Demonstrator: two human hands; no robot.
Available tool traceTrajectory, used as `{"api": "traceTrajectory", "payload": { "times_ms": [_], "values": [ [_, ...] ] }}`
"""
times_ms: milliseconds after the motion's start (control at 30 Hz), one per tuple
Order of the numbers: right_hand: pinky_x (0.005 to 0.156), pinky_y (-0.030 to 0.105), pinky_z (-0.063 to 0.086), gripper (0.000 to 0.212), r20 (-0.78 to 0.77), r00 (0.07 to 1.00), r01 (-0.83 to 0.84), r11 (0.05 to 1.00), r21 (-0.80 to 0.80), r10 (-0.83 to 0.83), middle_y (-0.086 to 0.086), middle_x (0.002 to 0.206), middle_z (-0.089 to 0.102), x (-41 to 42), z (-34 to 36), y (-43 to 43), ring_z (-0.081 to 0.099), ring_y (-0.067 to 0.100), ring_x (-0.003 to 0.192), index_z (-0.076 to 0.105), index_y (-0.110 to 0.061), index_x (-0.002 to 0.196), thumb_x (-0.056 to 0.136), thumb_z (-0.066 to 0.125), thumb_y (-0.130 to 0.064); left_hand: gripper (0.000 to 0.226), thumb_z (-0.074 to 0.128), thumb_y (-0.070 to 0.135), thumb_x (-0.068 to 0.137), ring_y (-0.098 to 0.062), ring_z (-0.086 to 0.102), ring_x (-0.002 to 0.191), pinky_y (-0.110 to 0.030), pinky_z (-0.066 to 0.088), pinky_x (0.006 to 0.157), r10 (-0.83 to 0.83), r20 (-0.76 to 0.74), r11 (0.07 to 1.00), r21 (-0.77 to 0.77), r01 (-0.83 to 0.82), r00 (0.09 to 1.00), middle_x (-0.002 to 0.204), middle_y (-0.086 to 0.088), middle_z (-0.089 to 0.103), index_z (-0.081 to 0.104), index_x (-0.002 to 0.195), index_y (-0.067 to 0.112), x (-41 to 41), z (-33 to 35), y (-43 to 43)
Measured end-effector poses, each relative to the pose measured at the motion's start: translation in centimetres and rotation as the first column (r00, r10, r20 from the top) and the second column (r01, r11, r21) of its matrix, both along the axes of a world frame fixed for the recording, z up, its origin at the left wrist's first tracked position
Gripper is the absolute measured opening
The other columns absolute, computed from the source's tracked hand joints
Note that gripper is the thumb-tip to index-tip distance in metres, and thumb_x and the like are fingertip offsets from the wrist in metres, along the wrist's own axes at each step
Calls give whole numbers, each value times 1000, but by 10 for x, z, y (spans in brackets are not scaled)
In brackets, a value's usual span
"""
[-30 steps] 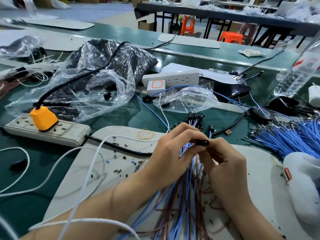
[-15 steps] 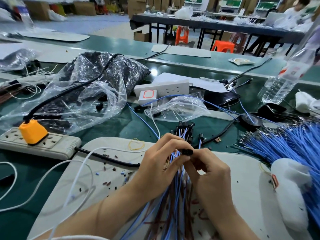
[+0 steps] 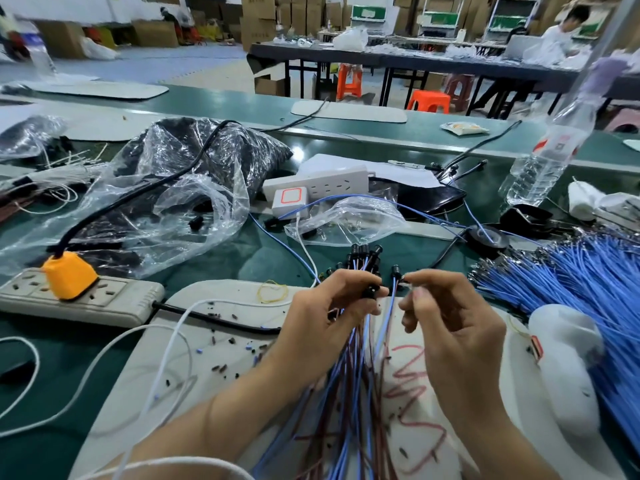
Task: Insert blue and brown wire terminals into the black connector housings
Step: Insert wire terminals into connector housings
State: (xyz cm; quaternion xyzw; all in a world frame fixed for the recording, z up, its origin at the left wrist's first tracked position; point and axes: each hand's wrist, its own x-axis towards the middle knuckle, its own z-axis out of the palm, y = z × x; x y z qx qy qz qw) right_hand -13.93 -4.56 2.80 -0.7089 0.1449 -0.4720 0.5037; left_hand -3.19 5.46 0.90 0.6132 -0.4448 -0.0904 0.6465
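gripping the wire bundle, left hand fingers curl — right hand fingers pinch one blue wire.

Assembly workshop, long worktables, stacked cartons

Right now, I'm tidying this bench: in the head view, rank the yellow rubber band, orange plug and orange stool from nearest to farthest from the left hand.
1. Yellow rubber band, just left of the left hand.
2. Orange plug, far left, in the power strip.
3. Orange stool, far back, beyond the bench.
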Motion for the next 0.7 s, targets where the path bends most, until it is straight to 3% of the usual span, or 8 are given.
{"api": "traceTrajectory", "payload": {
  "times_ms": [200, 267, 467, 600, 700],
  "values": [
    [52, 20, 49, 23, 1, 996, -92, 996, 5, 92, 7, 66, 66, -3, 8, 2, 58, 16, 50, 59, -11, 83, 85, 59, 12, 26, 65, 7, 85, -15, 70, 86, -36, 55, 85, 21, 26, 1000, 4, -21, 999, 95, 3, 73, 63, 101, 27, -2, 2, 0],
    [50, 23, 50, 24, -17, 996, -92, 996, -1, 92, 9, 65, 65, -3, 8, 3, 58, 19, 49, 61, -13, 81, 84, 59, 11, 21, 65, 9, 85, -15, 69, 85, -37, 55, 83, 13, 50, 1000, 16, -14, 999, 93, 2, 73, 66, 102, 21, -1, 2, 0],
    [50, 22, 49, 23, -107, 993, -44, 998, -33, 40, 6, 63, 64, -3, 8, 2, 57, 13, 49, 63, -17, 76, 81, 67, 5, 21, 66, 2, 84, 1, 66, 83, -14, 49, 78, 10, 142, 999, 31, -14, 990, 91, 4, 73, 69, 103, 9, -3, 3, 0],
    [46, 26, 46, 11, -163, 986, -42, 999, -29, 37, 5, 59, 61, -5, 10, -1, 53, 15, 46, 64, -23, 72, 75, 64, -12, 20, 66, 2, 83, 4, 65, 85, -9, 45, 79, 15, 162, 999, 37, -21, 987, 92, 6, 72, 70, 102, 8, -3, 1, -1],
    [43, 29, 42, 8, -179, 982, -61, 998, -1, 60, 12, 57, 58, -4, 12, -2, 49, 23, 44, 64, -21, 73, 75, 66, -14, 20, 64, 7, 82, 5, 65, 84, -8, 45, 78, 5, 171, 999, 32, -11, 985, 91, 12, 72, 70, 101, 12, -3, 0, -4]
  ]
}}
